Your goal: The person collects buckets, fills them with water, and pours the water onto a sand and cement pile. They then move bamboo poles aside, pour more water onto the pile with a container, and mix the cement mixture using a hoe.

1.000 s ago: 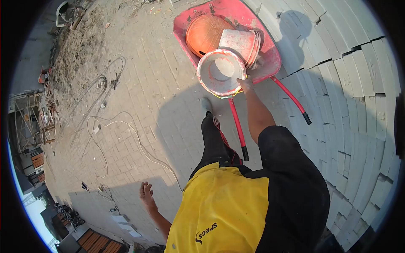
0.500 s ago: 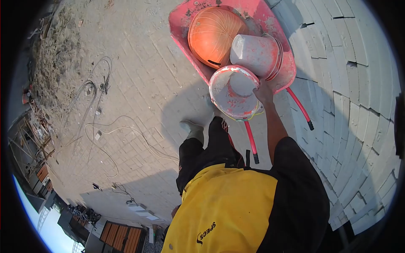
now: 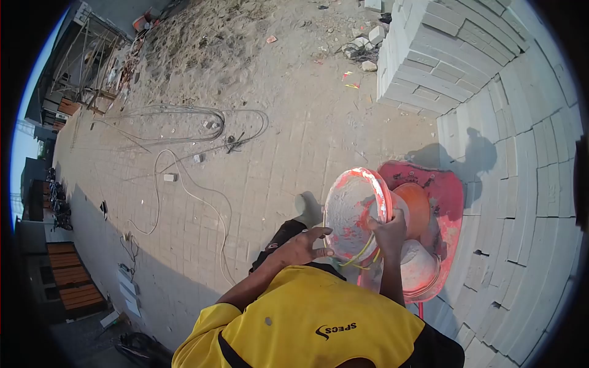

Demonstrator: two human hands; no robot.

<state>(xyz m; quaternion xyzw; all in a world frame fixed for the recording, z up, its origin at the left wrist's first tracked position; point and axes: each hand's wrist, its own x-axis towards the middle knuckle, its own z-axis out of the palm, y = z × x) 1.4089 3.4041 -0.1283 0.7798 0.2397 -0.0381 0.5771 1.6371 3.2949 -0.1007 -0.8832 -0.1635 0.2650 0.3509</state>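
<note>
A red bucket [image 3: 351, 214], caked inside with grey residue, is held by its right rim in my right hand [image 3: 390, 234]. My left hand [image 3: 302, 246] is at the bucket's near left side, thumb and fingers apart; whether it touches the rim is hard to tell. A yellow-green handle [image 3: 367, 250] hangs at the near side of the bucket. Just right of it stands a red wheelbarrow [image 3: 451, 199], holding an orange rounded container [image 3: 415, 211] and another grey-smeared bucket [image 3: 418, 270].
Pale blocks [image 3: 509, 245] are stacked along the right, with another stack [image 3: 429, 64] at the upper right. A thin hose [image 3: 205, 202] and looped wires [image 3: 215, 116] lie on the paving to the left. Rubble [image 3: 368, 46] lies near the top.
The view has turned, so the wheelbarrow now appears lower and further right. The held bucket is away from the wheelbarrow's front and closer to my body. My left hand has come up beside it.
</note>
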